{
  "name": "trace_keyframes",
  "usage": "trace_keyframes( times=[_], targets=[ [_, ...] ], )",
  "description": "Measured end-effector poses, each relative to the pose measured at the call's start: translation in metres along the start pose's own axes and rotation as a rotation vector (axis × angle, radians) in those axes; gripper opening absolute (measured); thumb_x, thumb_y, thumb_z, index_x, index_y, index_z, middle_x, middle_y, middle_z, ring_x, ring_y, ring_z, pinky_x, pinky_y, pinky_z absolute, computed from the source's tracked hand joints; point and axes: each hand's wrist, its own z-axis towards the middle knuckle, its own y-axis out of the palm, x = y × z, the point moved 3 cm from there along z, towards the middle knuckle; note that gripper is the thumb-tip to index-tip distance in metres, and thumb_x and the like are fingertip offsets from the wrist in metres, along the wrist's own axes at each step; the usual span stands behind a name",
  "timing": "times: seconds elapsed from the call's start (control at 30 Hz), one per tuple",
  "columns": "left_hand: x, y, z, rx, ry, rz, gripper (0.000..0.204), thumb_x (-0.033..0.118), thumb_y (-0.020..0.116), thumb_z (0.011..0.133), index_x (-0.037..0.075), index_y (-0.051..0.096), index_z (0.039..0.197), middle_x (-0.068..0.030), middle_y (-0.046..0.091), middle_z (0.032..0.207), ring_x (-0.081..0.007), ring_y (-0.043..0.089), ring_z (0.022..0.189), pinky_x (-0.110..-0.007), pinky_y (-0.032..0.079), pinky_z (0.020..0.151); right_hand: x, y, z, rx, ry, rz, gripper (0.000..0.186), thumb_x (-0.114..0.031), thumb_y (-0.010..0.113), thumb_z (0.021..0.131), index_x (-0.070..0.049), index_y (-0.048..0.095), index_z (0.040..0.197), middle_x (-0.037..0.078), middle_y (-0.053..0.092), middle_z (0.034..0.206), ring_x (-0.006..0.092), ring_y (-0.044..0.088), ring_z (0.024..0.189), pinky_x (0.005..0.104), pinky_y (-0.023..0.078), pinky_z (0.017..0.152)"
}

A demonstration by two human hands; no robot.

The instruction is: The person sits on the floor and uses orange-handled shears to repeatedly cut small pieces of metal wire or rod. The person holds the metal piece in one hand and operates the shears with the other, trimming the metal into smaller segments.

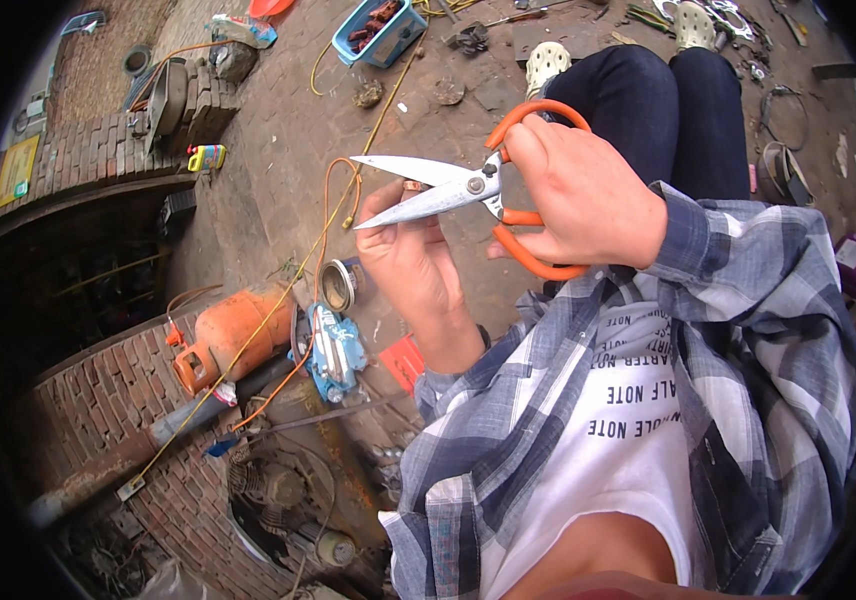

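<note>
Just right of the upper middle of the frame, the right hand (593, 185) is gripping the orange handles of the scissors (476, 186), its fingers and thumb bending around the loops; the handles are standing apart, which is probably why the blades are gaping as they point left. The left hand (416, 270) is sitting beneath and behind those blades at the centre of the frame, fingers curling up toward the gap, perhaps to steady something small there. A copper-coloured piece (413, 186) is showing between the blades; whether the left fingers are pinching it or wearing it, I cannot tell. Below left of this hand, an open tin (338, 286) and a blue plastic bag (336, 350) are lying near each other, with a red box (404, 362) beside the left wrist. Farther out, an orange gas cylinder (241, 332) is resting at the lower left, seemingly set aside by the brickwork, while a blue basin (378, 38) is holding dark reddish pieces at the top, likely gathering them together.
</note>
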Motion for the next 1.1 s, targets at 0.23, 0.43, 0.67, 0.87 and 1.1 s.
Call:
trace_keyframes(
  times=[0.23,0.43,0.67,0.87,1.1],
  targets=[
    [-0.004,-0.003,0.001,0.000,-0.025,0.014,0.015,-0.002,0.060,0.086,0.001,0.061,0.100,-0.0094,0.066,0.097,-0.0167,0.064,0.087,-0.027,0.053,0.074,0.003,0.004,-0.005,-0.127,0.078,0.023,0.070,-0.052,0.074,0.068,0.006,0.047,0.096,0.019,0.058,0.077,0.0326,0.061,0.066,0.0366,0.051,0.058],
    [-0.005,-0.002,0.001,-0.011,-0.023,-0.008,0.017,-0.003,0.058,0.087,0.000,0.061,0.103,-0.0094,0.066,0.098,-0.0163,0.063,0.086,-0.026,0.052,0.072,0.003,0.004,-0.005,-0.163,0.096,0.033,0.065,-0.049,0.073,0.071,0.006,0.047,0.095,0.019,0.059,0.071,0.0327,0.062,0.063,0.0372,0.051,0.057],
    [-0.007,-0.004,0.001,0.043,-0.033,0.006,0.020,-0.003,0.058,0.087,-0.001,0.061,0.106,-0.0094,0.065,0.100,-0.0164,0.063,0.087,-0.026,0.052,0.072,0.004,0.006,-0.004,-0.211,0.114,0.040,0.056,-0.041,0.071,0.076,0.007,0.048,0.096,0.020,0.061,0.070,0.0336,0.063,0.063,0.0386,0.051,0.057],
    [-0.014,-0.011,0.000,0.034,-0.071,-0.037,0.024,-0.003,0.059,0.087,-0.001,0.059,0.111,-0.0102,0.065,0.103,-0.0171,0.063,0.089,-0.027,0.053,0.075,0.005,0.007,-0.004,-0.270,0.145,0.047,0.056,-0.039,0.070,0.077,0.007,0.048,0.097,0.020,0.061,0.069,0.0343,0.063,0.063,0.0394,0.051,0.057],
    [-0.017,-0.011,0.003,0.006,-0.113,-0.108,0.027,-0.002,0.058,0.087,-0.002,0.057,0.114,-0.0110,0.064,0.106,-0.0179,0.064,0.091,-0.028,0.055,0.079,0.006,0.010,-0.004,-0.257,0.135,0.042,0.055,-0.039,0.070,0.076,0.007,0.048,0.098,0.020,0.061,0.070,0.0340,0.063,0.064,0.0396,0.051,0.057]
  ],
)
